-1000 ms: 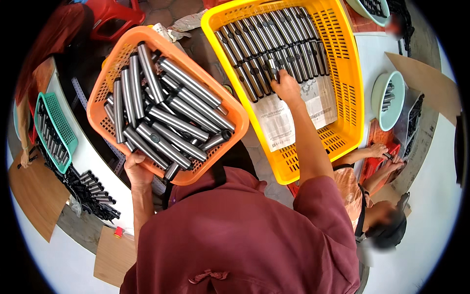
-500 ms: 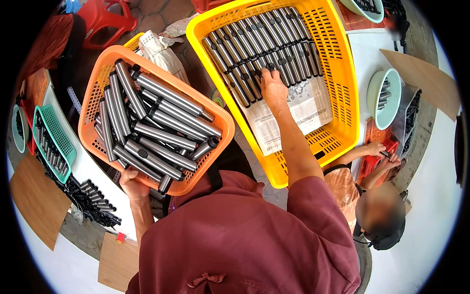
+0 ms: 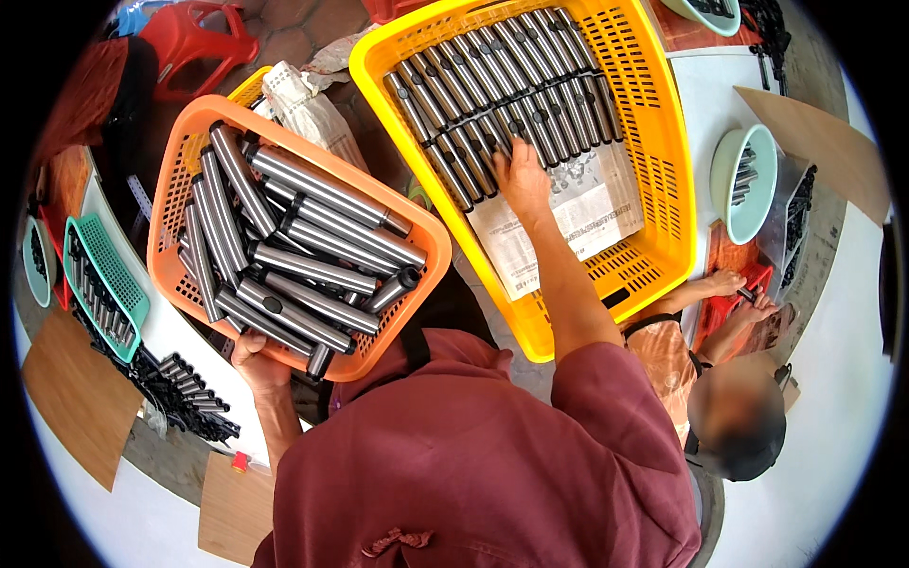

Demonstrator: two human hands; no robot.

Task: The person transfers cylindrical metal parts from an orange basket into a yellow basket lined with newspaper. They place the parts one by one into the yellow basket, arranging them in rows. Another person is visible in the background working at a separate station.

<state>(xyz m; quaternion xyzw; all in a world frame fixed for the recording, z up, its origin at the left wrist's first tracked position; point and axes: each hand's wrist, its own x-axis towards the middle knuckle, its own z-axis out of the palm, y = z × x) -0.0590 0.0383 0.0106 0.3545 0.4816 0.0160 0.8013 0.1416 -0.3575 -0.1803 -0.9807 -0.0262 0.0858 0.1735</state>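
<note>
While our left hand grips the orange basket, we cannot tell whether the fingers of our right hand hold anything, though a sideways nudge could skew the rowed metal tubes.

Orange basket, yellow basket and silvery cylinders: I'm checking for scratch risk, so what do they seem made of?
Orange basket and yellow basket: likely moulded plastic, smooth with a sheen, judging by their even colour and perforated walls. Silvery cylinders: seemingly polished metal, given bright lengthwise reflections; their black ends could be plastic or coated metal.
</note>
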